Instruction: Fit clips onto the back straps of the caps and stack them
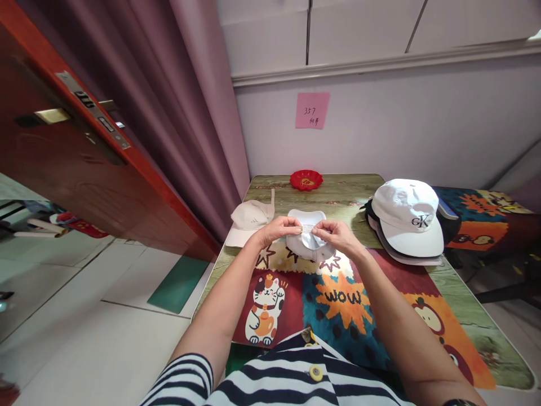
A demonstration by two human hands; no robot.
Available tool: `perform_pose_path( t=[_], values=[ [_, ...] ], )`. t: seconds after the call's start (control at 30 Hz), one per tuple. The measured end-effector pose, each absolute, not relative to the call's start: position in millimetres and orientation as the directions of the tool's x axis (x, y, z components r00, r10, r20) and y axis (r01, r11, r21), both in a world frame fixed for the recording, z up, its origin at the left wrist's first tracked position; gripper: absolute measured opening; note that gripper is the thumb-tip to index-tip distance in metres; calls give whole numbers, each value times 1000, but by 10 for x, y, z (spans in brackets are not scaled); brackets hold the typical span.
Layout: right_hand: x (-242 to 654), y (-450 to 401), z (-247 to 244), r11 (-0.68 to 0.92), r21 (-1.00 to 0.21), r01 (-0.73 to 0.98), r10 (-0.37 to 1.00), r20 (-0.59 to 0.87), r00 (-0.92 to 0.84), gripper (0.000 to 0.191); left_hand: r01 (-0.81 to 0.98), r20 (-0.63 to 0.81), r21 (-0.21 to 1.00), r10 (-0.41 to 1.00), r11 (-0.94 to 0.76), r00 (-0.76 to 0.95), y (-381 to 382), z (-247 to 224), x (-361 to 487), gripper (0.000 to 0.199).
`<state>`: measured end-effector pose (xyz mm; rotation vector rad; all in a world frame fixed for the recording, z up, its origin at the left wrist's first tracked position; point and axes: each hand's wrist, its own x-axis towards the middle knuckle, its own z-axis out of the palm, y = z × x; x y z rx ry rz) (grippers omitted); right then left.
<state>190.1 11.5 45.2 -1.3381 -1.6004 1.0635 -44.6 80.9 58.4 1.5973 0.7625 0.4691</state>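
Observation:
A white baseball cap (pixel 310 251) rests on the table between my hands, its brim pointing away from me. My left hand (pixel 279 229) pinches the cap's strap from the left. From the other side, my right hand (pixel 337 235) grips the strap too, with thumb and fingers closed. The fingertips of both hands nearly meet over the cap's opening. Just left of my left hand lies a beige cap (pixel 249 219) with its strap end sticking up.
At the right, a white cap with black letters (pixel 408 211) tops a stack of caps. A red scalloped dish (pixel 306 180) sits at the table's back. The patterned mat (pixel 291 321) covers the near table. A wooden door (pixel 105 186) stands left; a pink note (pixel 311 110) is on the wall.

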Motion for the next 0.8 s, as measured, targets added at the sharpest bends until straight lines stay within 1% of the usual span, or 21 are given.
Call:
perform_pose_path(
  t=[0.17, 0.3, 0.37, 0.47, 0.53, 0.67, 0.8],
  values=[
    [1865, 101, 503, 141, -891, 432, 985, 80, -156, 42, 225, -109, 971, 695, -76, 711, 783, 608, -454, 30],
    [1807, 123, 544, 173, -856, 488, 983, 117, -144, 38, 218, -96, 972, 689, -92, 718, 743, 640, -439, 39],
    [1791, 140, 535, 176, -851, 495, 983, 129, -128, 37, 206, -52, 970, 713, -132, 699, 711, 661, -433, 41],
    [1780, 154, 500, 167, -851, 497, 986, 138, -95, 36, 212, 50, 947, 762, -241, 645, 649, 678, -418, 38],
    [1772, 156, 477, 154, -857, 492, 988, 133, -79, 36, 240, 90, 927, 789, -290, 607, 610, 672, -397, 34],
    [1745, 159, 448, 156, -868, 471, 988, 135, -79, 35, 289, 148, 891, 826, -350, 544, 566, 619, -353, 26],
    [1731, 175, 407, 191, -873, 449, 982, 173, -80, 32, 281, 186, 885, 835, -372, 519, 560, 562, -333, 26]
  ],
)
